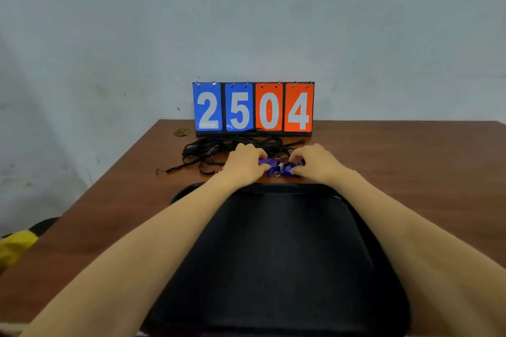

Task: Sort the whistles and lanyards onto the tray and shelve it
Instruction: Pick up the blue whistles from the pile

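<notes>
Whistles (pixel 277 168): purple, small cluster w/ metal rings, lying on tabletop (pixel 410 161) just beyond far rim of tray (pixel 273 254), approx. mid-width. Count unclear, fingers cover part of the cluster.

Left hand (pixel 243 165): grip curled, fingertips pinching left end of cluster. Right hand (pixel 319 164): grip curled likewise, pinching right end. Both forearms reach across over the tray.

Tray: black, shallow, rounded corners, at near edge of tabletop, centre.

Lanyards (pixel 219 150): black cords in a loose tangle betw. whistles and far edge, spread mostly left of centre. One strand trails out toward left edge. Whether any cord is clipped to a whistle: can't tell.

Scoreboard (pixel 253 108): flip type, upright at far edge, centre, wall just behind. Cards read 2, 5 (blue), 0, 4 (orange).

Yellow obj. (pixel 15 247): off left edge of tabletop, lower down, blurred, not identifiable.
</notes>
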Available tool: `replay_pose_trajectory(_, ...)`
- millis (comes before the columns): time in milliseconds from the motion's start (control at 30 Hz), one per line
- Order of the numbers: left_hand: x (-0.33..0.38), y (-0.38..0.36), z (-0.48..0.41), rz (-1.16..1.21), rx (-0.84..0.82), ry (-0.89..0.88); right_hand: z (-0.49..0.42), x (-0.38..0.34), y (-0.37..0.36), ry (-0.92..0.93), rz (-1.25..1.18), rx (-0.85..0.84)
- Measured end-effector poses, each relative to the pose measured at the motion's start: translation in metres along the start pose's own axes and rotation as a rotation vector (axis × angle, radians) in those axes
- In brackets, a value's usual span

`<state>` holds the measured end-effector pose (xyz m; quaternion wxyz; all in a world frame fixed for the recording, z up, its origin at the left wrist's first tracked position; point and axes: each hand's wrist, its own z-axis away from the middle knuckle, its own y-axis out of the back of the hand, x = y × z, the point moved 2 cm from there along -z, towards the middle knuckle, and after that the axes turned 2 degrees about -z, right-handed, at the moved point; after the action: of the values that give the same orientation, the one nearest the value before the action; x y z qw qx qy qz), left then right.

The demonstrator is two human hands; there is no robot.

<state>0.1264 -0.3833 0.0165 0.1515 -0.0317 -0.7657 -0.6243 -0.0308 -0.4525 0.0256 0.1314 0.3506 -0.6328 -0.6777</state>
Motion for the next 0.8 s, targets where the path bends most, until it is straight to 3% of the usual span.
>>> replay_pose_trajectory(300,0.017,-0.014,-0.011,-0.206,-0.103,0.030,0.003,-0.002,-0.006,0.003,0.105,-0.003)
replay_pose_trajectory(500,0.026,-0.019,0.000,-0.218,-0.038,0.011,0.022,0.005,-0.010,-0.071,0.091,0.062)
replay_pose_trajectory(800,0.051,-0.016,0.008,-0.304,0.026,-0.046,0.040,0.021,0.002,-0.217,-0.132,0.132)
